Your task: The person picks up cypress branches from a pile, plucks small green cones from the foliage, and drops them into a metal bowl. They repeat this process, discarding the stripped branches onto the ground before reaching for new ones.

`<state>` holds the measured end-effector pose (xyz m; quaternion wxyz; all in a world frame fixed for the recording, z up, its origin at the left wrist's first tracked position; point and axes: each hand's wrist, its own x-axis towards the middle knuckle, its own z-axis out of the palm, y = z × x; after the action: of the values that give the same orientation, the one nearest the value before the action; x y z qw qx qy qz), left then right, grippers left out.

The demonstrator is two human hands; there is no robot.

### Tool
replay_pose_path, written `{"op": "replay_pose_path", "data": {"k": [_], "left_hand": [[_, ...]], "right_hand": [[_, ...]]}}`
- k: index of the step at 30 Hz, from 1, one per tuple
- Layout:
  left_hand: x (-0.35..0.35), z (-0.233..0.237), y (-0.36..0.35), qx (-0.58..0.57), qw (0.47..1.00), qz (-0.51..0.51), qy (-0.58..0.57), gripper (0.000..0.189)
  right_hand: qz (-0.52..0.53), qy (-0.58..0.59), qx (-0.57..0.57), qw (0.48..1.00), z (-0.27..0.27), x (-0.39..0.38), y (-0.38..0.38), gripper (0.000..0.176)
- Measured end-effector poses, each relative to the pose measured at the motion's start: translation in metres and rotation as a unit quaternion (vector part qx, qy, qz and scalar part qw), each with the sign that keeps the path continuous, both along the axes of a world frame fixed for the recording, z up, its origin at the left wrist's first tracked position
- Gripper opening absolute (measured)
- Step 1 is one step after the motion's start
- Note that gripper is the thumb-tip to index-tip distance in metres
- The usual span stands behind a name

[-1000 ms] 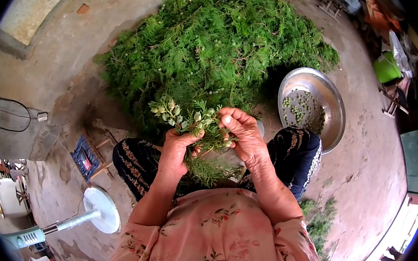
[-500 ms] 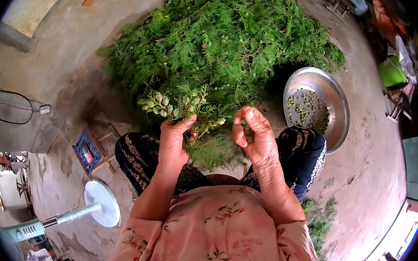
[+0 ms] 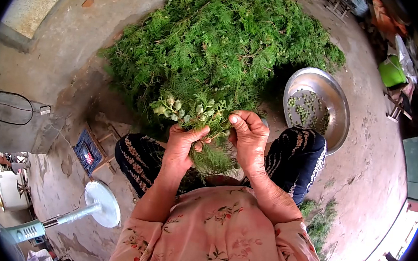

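Holding a leafy sprig (image 3: 194, 113) upright above the lap, the person's left hand (image 3: 179, 147) has its grip clamped around the bunched stems low down, with the thumb across the front. The right hand (image 3: 249, 136) is closed on the sprig's right edge, thumb and fingertips pinched together among the foliage, though exactly what sits between them cannot be told. Pale green cones (image 3: 171, 108) cluster along the sprig's top, mostly on its left side. The sprig looks light and soft, and its feathery fronds would likely bend and slip through a loose hold, so the woodier stem base, where the left hand has it, seems the firmest place to take it. The cones look small and firm, best taken singly with the fingertips at their short stalks. Beyond the hands a big pile of cut greenery (image 3: 227, 37) lies on the concrete floor (image 3: 370, 159). To the right of the pile, near the person's right knee, a metal basin (image 3: 322, 83) holds a scatter of loose green cones (image 3: 302, 111).
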<state>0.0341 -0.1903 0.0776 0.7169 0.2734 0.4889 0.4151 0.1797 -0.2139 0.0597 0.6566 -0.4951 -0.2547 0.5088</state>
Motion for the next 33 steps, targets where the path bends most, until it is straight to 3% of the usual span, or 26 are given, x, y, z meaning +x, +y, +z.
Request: {"op": "replay_pose_path", "data": {"k": [3, 5, 7, 11, 14, 21, 23, 25, 27, 29, 31, 33], "left_hand": [[0.002, -0.004, -0.001, -0.022, 0.998, 0.003, -0.055, 0.013], [-0.005, -0.008, 0.0, -0.029, 0.997, 0.021, -0.07, 0.013], [-0.009, -0.008, 0.001, -0.02, 0.995, -0.008, -0.101, 0.013], [-0.002, -0.008, 0.001, -0.044, 0.983, -0.004, -0.177, 0.013], [0.0, -0.005, 0.001, -0.037, 0.985, -0.021, -0.169, 0.016], [0.001, -0.004, -0.001, -0.045, 0.987, -0.014, -0.152, 0.015], [0.0, -0.006, -0.001, -0.051, 0.987, 0.002, -0.151, 0.014], [-0.003, -0.009, -0.001, -0.056, 0.987, 0.017, -0.149, 0.013], [-0.009, -0.013, 0.002, -0.059, 0.983, 0.042, -0.168, 0.014], [-0.011, -0.012, 0.004, -0.061, 0.985, 0.051, -0.155, 0.015], [-0.013, -0.015, 0.007, -0.068, 0.986, 0.06, -0.143, 0.016], [-0.011, -0.01, 0.006, -0.045, 0.99, 0.04, -0.126, 0.016]], "right_hand": [[-0.045, 0.124, -0.021, 0.991, 0.006, 0.003, 0.001, 0.009], [-0.097, 0.144, -0.006, 0.985, 0.001, 0.029, 0.009, 0.011], [-0.02, 0.176, 0.04, 0.983, -0.006, 0.039, 0.015, 0.012], [0.149, 0.337, -0.03, 0.929, 0.001, 0.033, 0.016, 0.013], [0.202, 0.267, -0.072, 0.94, 0.002, 0.024, 0.013, 0.024], [0.218, 0.248, -0.043, 0.943, -0.002, 0.017, 0.015, 0.018], [0.167, 0.185, -0.05, 0.967, 0.0, 0.014, 0.014, 0.017], [0.039, 0.161, -0.038, 0.985, 0.001, 0.021, 0.02, 0.017], [0.059, 0.247, 0.034, 0.967, -0.002, 0.031, 0.026, 0.013], [0.077, 0.291, -0.015, 0.954, 0.013, 0.032, 0.02, 0.01], [0.171, 0.338, 0.029, 0.925, 0.006, 0.034, 0.014, 0.008], [0.17, 0.244, 0.018, 0.955, 0.011, 0.023, 0.006, 0.016]]}}
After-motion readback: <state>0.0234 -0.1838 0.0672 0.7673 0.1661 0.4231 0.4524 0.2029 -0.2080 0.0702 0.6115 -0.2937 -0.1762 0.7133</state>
